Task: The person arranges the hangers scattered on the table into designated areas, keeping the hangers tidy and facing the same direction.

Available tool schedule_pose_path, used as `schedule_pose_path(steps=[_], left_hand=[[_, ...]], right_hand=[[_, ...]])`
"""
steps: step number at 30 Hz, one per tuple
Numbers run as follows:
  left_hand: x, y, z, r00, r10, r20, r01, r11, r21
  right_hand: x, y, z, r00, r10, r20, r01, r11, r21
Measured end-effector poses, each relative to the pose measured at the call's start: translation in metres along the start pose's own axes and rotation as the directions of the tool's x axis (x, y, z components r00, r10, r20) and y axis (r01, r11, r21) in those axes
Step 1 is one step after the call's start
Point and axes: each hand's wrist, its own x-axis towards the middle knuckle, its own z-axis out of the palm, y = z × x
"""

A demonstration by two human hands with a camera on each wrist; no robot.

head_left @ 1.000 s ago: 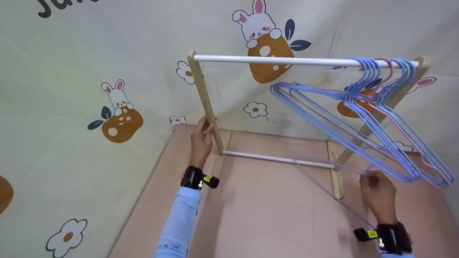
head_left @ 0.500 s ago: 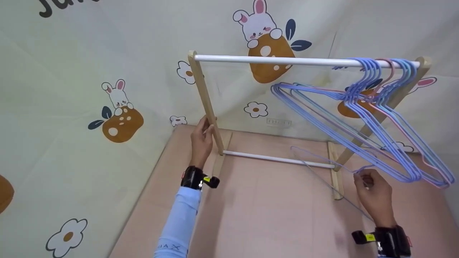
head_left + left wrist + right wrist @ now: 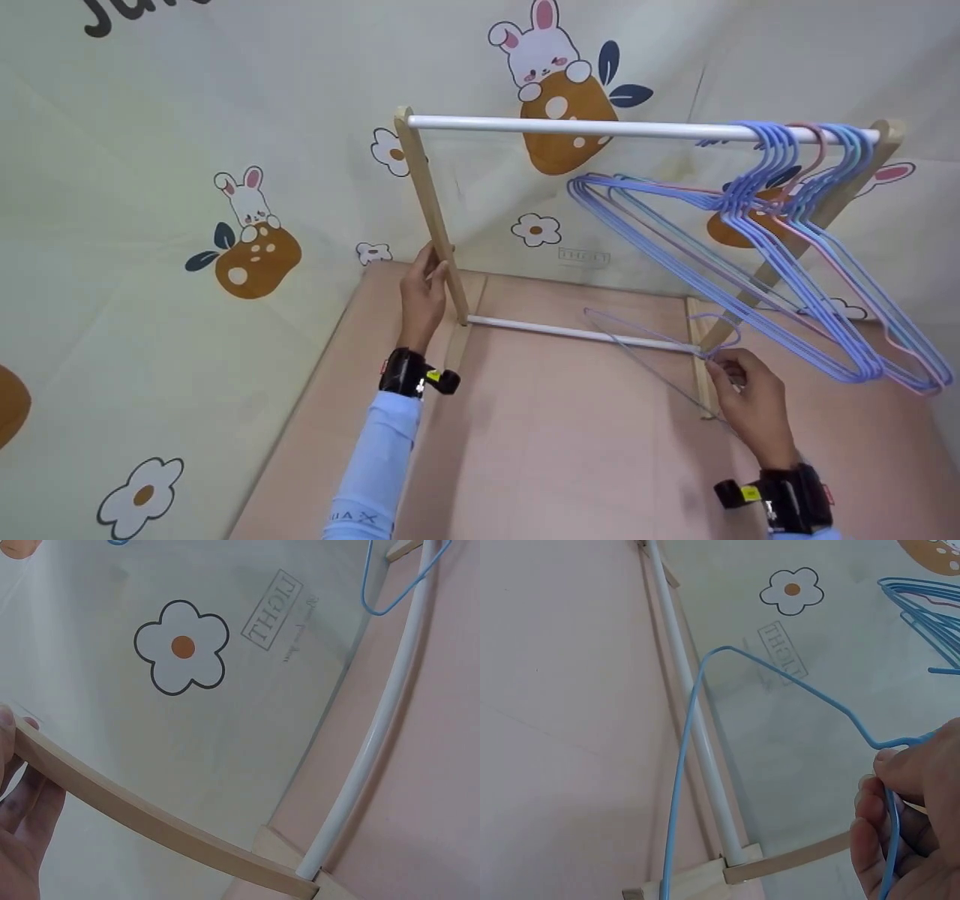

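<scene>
My left hand (image 3: 422, 300) grips the left wooden post (image 3: 424, 187) of a small clothes rack, with the fingers partly hidden behind it. In the right wrist view, my right hand (image 3: 922, 802) pinches a blue wire clothes hanger (image 3: 802, 685) near its neck, between thumb and fingers. This hanger is tilted below the hanging row, in front of the lower white bar (image 3: 555, 328). Its hook shows above the hand in the head view. Several blue, teal and pink hangers (image 3: 731, 199) hang from the right end of the upper white rail (image 3: 600, 126).
The rack stands on a pink surface (image 3: 570, 450) before a backdrop (image 3: 150, 112) printed with rabbits and flowers. Its right wooden post (image 3: 832, 195) leans behind the hanging hangers, and a flat wooden foot (image 3: 705, 390) lies below it.
My right hand has moved left, carrying the held hanger, and the hook has swung out into fuller view. The left hand keeps its place on the post.
</scene>
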Motion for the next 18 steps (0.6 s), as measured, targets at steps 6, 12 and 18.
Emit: schedule_pose_path(steps=[6, 12, 18], left_hand=[[0.006, -0.028, 0.003, 1.000, -0.001, -0.008, 0.002, 1.000, 0.006], [0.005, -0.029, 0.003, 1.000, 0.004, 0.002, -0.004, 1.000, 0.003], [0.005, -0.029, 0.002, 0.999, 0.039, 0.004, -0.039, 0.999, -0.006]], right_hand=[[0.004, -0.007, 0.010, 0.999, -0.046, -0.001, 0.046, 0.998, 0.044], [0.011, -0.017, 0.016, 0.995, -0.098, -0.006, 0.098, 0.993, 0.065], [0.018, -0.029, 0.019, 0.993, -0.121, 0.006, 0.120, 0.991, 0.059]])
